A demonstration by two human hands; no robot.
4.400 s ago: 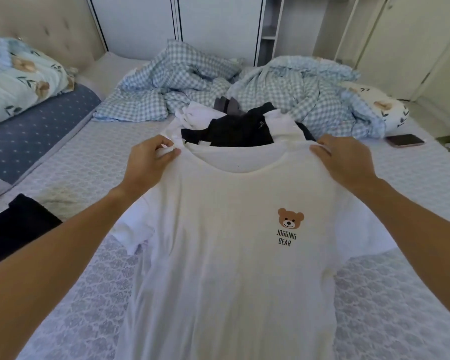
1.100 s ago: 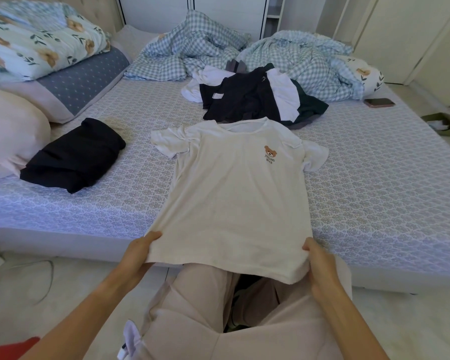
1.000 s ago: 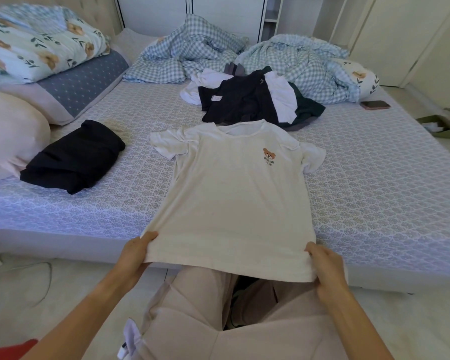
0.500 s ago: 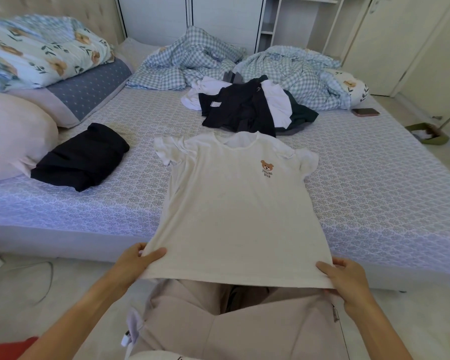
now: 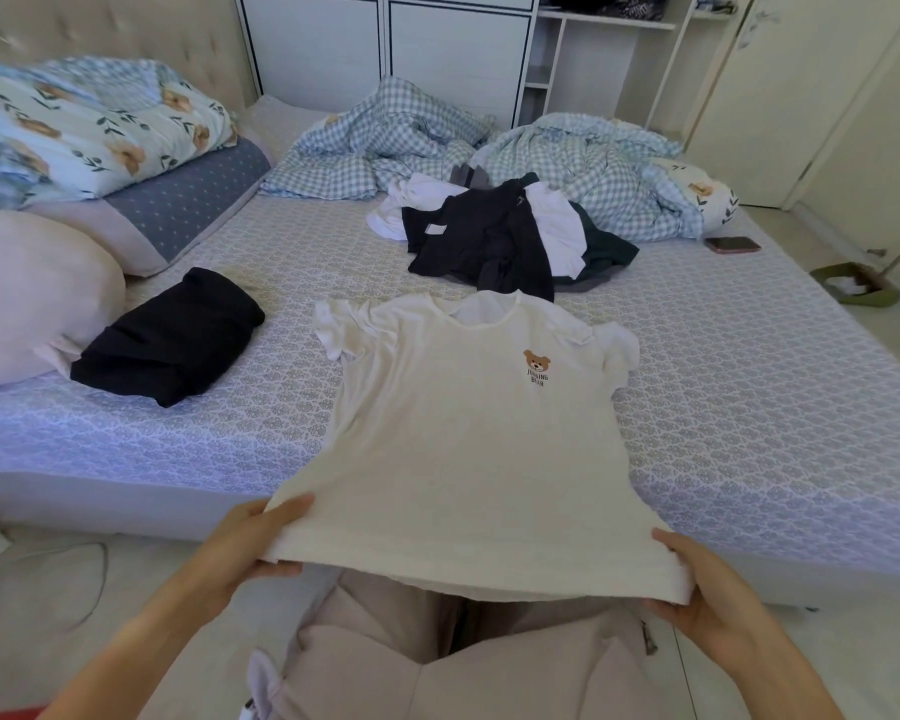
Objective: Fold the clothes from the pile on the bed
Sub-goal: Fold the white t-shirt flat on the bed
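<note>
A white T-shirt [image 5: 463, 433] with a small bear print lies face up on the bed [image 5: 749, 407], collar away from me. Its hem hangs past the bed's near edge. My left hand [image 5: 250, 543] pinches the hem's left corner, and my right hand [image 5: 707, 589] pinches the right corner. Beyond the collar sits the pile of clothes [image 5: 500, 236], a mix of black, white and dark green garments. A folded black garment [image 5: 172, 335] rests on the bed to the left.
Pillows [image 5: 32, 293] line the bed's left side, with a floral quilt [image 5: 89, 127] behind them. A crumpled checked blanket [image 5: 567, 163] lies at the far side. A phone [image 5: 732, 245] lies near the bed's right edge. White cupboards [image 5: 385, 49] stand behind.
Earlier I held the shirt up by its shoulders; now it lies spread on the bed. Over the last second my hands drew the hem a little nearer and wider.
</note>
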